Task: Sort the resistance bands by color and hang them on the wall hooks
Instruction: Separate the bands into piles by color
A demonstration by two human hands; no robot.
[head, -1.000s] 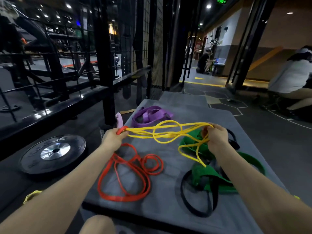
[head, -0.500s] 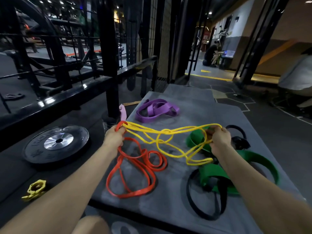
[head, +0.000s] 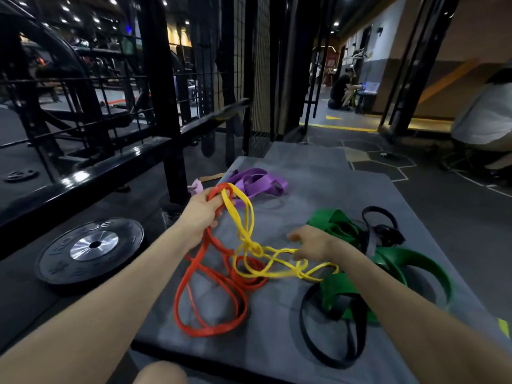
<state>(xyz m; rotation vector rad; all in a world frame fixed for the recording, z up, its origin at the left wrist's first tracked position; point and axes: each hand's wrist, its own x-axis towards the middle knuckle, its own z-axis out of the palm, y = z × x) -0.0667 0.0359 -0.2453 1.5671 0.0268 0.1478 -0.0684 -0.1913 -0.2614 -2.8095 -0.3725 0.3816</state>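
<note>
Nearest me, at lower centre, the thin orange rubber resistance band point(head: 210, 309) lies in slack loops on the grey padded mat point(head: 277, 353), with a thin black rubber band point(head: 329, 336) looped flat at lower right and the wide green rubber bands point(head: 388, 267) heaped just beyond it.

The relation I judge the next move turns on is the tangle. The thin yellow rubber resistance bands point(head: 249, 245) run on a diagonal from my left hand point(head: 203, 210), raised at centre frame, down and right to my right hand point(head: 310, 242), low over the mat. The left fingers are curled round the top ends of both yellow and orange strands, so the two colours share one grip. The right hand pinches a yellow strand near a knot-like crossing; its fingertips are turned away and I can't see just how they close. It sits nearer that crossing, so I'd expect it to do the freeing.

Whether the yellow is truly knotted or only overlapped I cannot tell, nor how many yellow bands there are.

Further up, the flat purple rubber bands point(head: 257, 182) lie apart near the mat's far edge. A black weight plate point(head: 91, 248) sits at left. I can make out no wall hooks.
</note>
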